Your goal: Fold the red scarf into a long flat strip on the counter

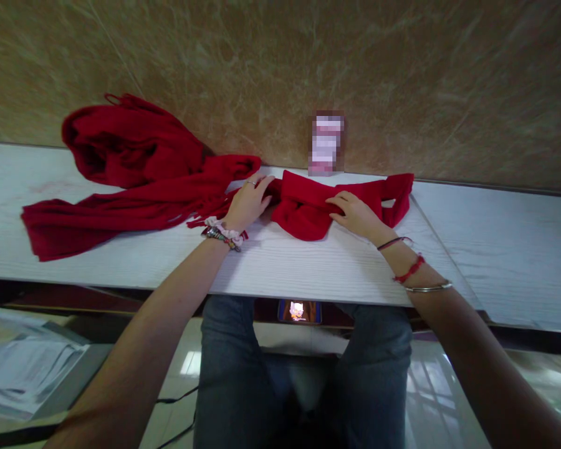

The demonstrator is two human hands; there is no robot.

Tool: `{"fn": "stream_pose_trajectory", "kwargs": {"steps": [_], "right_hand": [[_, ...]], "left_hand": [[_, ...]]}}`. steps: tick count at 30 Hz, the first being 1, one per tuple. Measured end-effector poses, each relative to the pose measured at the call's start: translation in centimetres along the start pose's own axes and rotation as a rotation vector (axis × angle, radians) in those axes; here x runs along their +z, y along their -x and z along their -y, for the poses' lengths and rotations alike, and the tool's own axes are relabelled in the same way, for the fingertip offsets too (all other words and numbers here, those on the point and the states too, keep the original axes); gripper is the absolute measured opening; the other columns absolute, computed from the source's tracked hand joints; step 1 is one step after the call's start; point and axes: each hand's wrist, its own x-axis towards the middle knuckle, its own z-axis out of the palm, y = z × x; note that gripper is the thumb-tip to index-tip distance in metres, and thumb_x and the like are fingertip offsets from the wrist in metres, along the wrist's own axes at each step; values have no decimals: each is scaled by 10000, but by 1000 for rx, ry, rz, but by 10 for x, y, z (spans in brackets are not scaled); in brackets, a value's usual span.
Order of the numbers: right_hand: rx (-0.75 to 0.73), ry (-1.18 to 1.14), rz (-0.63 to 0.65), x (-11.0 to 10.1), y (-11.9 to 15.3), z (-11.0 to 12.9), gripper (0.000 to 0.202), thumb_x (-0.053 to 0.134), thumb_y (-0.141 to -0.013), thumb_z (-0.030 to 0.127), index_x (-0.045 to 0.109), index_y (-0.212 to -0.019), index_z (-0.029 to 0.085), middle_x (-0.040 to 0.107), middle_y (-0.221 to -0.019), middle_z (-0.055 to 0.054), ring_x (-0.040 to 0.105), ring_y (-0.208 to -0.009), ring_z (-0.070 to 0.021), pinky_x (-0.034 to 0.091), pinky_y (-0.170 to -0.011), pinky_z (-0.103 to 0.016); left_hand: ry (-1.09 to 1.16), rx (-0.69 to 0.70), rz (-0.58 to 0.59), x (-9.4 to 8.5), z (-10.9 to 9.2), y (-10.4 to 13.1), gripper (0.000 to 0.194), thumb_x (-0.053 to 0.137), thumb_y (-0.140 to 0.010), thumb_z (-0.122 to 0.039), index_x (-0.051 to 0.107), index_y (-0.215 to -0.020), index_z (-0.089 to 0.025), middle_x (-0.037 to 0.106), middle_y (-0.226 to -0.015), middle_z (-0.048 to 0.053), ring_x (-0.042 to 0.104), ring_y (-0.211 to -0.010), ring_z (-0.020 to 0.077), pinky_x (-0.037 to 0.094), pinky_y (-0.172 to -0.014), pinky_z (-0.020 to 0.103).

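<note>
The person's left hand [249, 202], loosely open with bent fingers, and right hand [354, 215], likewise loosely open, rest on the long, soft red fabric piece [303, 209] lying bunched across the white wood-grained tabletop [355, 271].

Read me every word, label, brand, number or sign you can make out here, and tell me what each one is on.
None can be read.
Upright pink-and-white item by the wall: pixelated, unreadable.
Papers at lower left: too blurred to read.
Lit screen below the table's edge: shows a small picture; any text is too small.
</note>
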Motion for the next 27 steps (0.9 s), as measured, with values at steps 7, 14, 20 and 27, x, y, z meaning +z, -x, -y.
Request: {"fn": "stream_pose_trajectory", "kwargs": {"steps": [7, 14, 20, 27], "right_hand": [[88, -85, -140, 3, -1, -4, 175, 496, -834, 155, 668, -863, 173, 669, -882, -90, 604, -859, -230, 472, -795, -362], [177, -408, -297, -3, 0, -4, 88, 579, -771, 241, 632, -716, 198, 671, -751, -35, 590, -712, -183, 455, -697, -332], [137, -673, -176, -4, -1, 0, 195, 606, -725, 374, 613, -665, 188, 636, -678, -18, 550, -646, -156, 427, -634, -303], [116, -738, -180, -5, -4, 11, 188, 574, -746, 377, 588, -699, 196, 612, -706, -20, 523, -666, -154, 414, -646, -307]], "left_hand": [[-4, 10, -15, 5, 5, 0, 436, 414, -823, -76, 517, -1242, -137, 614, -1068, 105, 584, -984, 225, 477, -881, 362], [17, 216, -160, 0, -6, 0, 380, 431, -875, -168, 518, -1242, -123, 516, -1245, 145, 488, -1159, 242, 420, -982, 397], [48, 437, -187, 0, -27, 1, 321, 401, -917, -203, 539, -1202, -151, 575, -1179, 110, 538, -1084, 203, 459, -918, 366], [4, 531, -209, 2, -47, 4, 260, 425, -934, -236, 581, -1129, -163, 635, -1010, 78, 585, -933, 177, 476, -786, 306]]}}
